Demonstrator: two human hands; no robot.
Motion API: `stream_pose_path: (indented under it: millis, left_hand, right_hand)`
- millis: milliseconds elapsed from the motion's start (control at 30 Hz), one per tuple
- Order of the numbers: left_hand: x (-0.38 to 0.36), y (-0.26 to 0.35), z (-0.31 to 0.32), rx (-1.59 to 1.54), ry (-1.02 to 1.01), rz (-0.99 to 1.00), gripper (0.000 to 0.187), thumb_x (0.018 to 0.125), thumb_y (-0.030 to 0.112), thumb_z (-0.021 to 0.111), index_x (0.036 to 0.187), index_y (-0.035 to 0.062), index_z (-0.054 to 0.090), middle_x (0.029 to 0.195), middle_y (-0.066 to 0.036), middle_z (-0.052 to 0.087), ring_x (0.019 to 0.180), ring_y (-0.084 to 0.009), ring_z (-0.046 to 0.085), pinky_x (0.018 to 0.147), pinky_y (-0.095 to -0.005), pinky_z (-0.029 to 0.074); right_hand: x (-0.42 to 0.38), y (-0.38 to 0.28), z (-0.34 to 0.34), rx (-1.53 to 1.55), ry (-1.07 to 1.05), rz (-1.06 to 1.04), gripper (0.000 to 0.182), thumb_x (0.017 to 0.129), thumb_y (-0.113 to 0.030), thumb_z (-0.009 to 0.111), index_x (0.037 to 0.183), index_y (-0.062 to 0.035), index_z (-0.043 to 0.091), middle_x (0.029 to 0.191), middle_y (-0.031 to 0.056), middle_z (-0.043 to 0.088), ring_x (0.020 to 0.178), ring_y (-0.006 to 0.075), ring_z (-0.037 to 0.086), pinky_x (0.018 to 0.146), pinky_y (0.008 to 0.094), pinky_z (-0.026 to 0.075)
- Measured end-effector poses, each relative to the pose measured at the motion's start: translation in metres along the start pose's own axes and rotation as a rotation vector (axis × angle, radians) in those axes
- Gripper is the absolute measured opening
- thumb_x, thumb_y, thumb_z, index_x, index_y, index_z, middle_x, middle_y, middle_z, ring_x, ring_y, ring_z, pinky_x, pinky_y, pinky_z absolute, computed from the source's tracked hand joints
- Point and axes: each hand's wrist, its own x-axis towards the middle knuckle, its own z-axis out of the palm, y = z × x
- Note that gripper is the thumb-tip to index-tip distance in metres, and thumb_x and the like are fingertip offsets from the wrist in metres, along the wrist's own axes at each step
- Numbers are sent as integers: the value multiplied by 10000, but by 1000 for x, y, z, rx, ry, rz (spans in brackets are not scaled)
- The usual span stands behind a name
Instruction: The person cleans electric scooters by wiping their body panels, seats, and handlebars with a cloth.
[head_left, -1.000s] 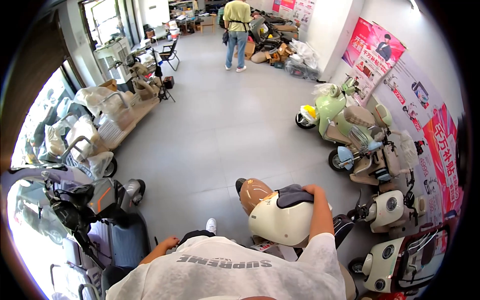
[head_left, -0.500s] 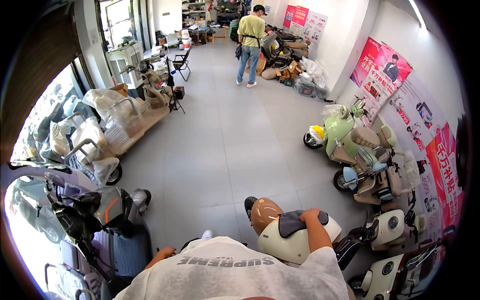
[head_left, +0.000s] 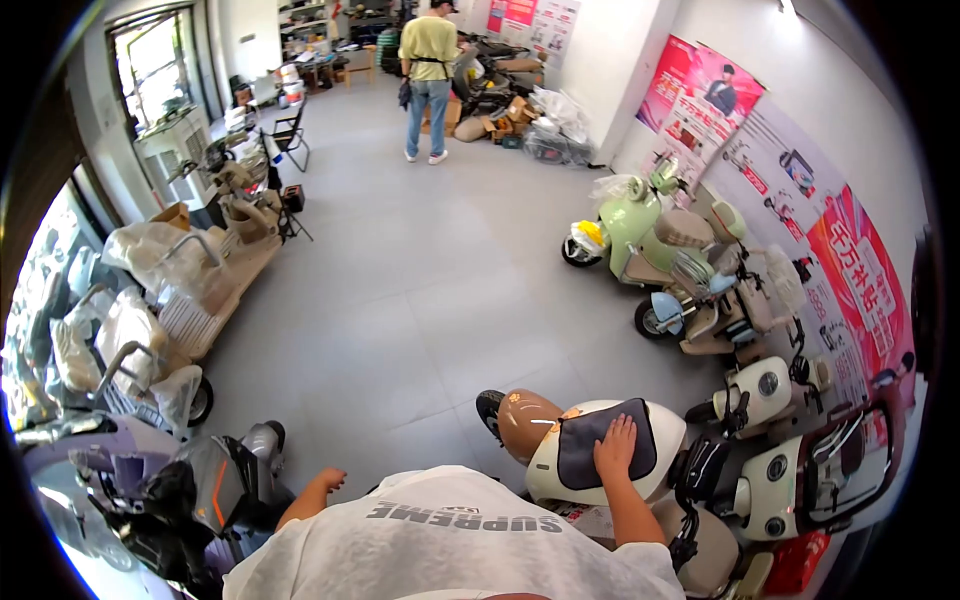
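The right hand [head_left: 615, 447] is pressing flat and open on a gray cloth [head_left: 603, 455], wiping the cream scooter [head_left: 560, 470]; most is left. The left hand [head_left: 326, 482] is hanging free, holding nothing.

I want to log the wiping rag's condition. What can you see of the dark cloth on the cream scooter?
The dark grey cloth looks soft and rectangular with a paler edge. It lies spread flat on the rounded front panel of the glossy cream scooter. The right hand presses palm-down on it, fingers spread. Stains are too small to tell.
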Motion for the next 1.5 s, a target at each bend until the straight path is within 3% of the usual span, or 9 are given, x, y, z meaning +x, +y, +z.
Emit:
stream_pose_path:
  millis: [100,367,533,800,1067,1133,1200,1367,1500]
  left_hand:
    - [14,22,-22,50,-3,57,421,975,378,469,1296,120,552,1244,-83,644,935,-227,663,707,-435,535]
    - [46,63,-51,147,-4,130,454,941,404,523,1290,117,565,1179,-94,658,925,-256,657,765,-455,524]
    - [30,77,-59,127,6,132,432,938,391,531,1265,116,592,1163,-90,670,922,-251,658,751,-450,529]
    - [18,55,-46,139,-4,70,410,929,374,538,1231,106,609,1158,-99,675,914,-257,661,749,-438,531]
    - [-4,43,-28,91,1,33,411,949,391,504,1232,102,576,1159,-88,677,914,-235,666,731,-430,532]
    - [-9,49,-23,74,10,23,411,953,395,497,1231,102,570,1165,-82,676,914,-232,667,719,-428,532]
    - [-9,51,-16,54,18,13,411,957,400,489,1231,102,565,1170,-77,675,914,-228,668,706,-425,533]
    - [-16,61,9,-60,73,51,418,944,406,506,1219,100,576,1158,-78,670,923,-231,661,697,-407,526]
    - [-47,75,35,-182,99,86,405,930,388,516,1205,98,584,1107,-80,671,896,-227,647,703,-390,514]
  right_hand:
    - [-37,2,-12,226,224,87,744,883,-369,627,1467,1,351,1565,192,260,1460,351,208,1203,449,140]
    - [-93,5,12,385,317,364,772,913,-331,608,1514,-18,236,1595,182,175,1466,367,176,1190,484,172]
    - [-79,11,12,402,466,603,662,982,-337,482,1503,2,256,1578,199,223,1449,370,230,1177,483,204]
    - [-19,62,25,418,439,651,600,1006,-388,432,1434,30,383,1497,221,374,1394,371,339,1157,463,251]
    - [59,121,46,498,129,564,598,960,-442,478,1311,38,533,1381,255,502,1308,382,448,1104,441,333]
    - [80,134,27,599,-153,496,624,945,-475,465,1276,45,560,1330,285,529,1260,397,490,1074,437,367]
    - [104,139,16,643,-311,531,638,902,-472,516,1264,49,583,1340,259,539,1271,401,487,1081,444,367]
    - [167,137,57,590,-802,249,640,888,-509,521,1339,-57,563,1434,183,487,1331,358,456,1108,445,344]
    - [204,102,86,451,-1022,121,639,919,-550,486,1358,-91,552,1482,124,450,1374,302,418,1135,434,319]
